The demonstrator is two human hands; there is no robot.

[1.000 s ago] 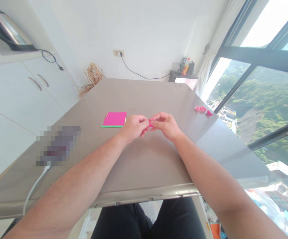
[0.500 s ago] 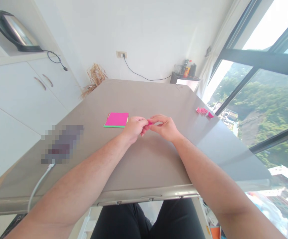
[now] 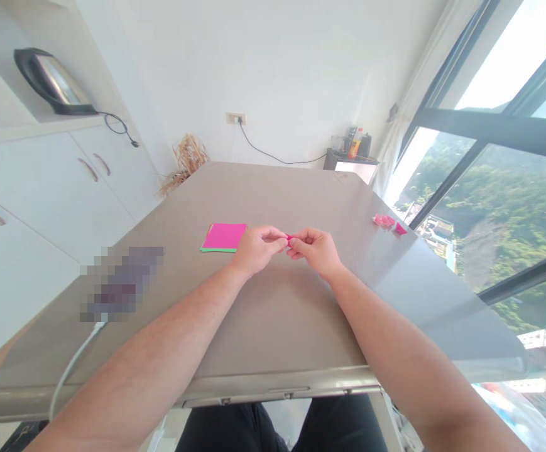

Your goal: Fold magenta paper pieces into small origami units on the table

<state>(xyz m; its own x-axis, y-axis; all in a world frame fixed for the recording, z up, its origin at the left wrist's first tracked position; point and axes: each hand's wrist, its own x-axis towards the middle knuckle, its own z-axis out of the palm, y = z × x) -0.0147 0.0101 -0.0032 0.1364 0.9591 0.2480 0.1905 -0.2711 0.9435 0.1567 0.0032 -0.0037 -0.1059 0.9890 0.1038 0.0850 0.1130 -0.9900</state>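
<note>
Between my fingertips is a small folded piece of pink paper [image 3: 289, 239], mostly hidden by the fingers. My left hand [image 3: 258, 248] pinches it from the left, thumb on top. From the other side my right hand [image 3: 317, 251] pinches it too, and the two hands nearly meet above the table. Just left of my left hand lies a stack of coloured paper squares [image 3: 224, 236], pink on top with green showing along the near edge. Several small folded pink paper pieces [image 3: 387, 221] sit in a row near the table's right edge.
The grey table [image 3: 282, 326] has a window along its right side. A blurred-out flat dark object [image 3: 124, 282] lies at the left with a white cable [image 3: 77, 355] running off the near edge. Behind the table stands a small cabinet [image 3: 352, 164] with bottles.
Both hands stay pinched on the pink paper, and the fingers have shifted their hold slightly. Less of the paper shows now. The whole view has tilted and moved a little.
</note>
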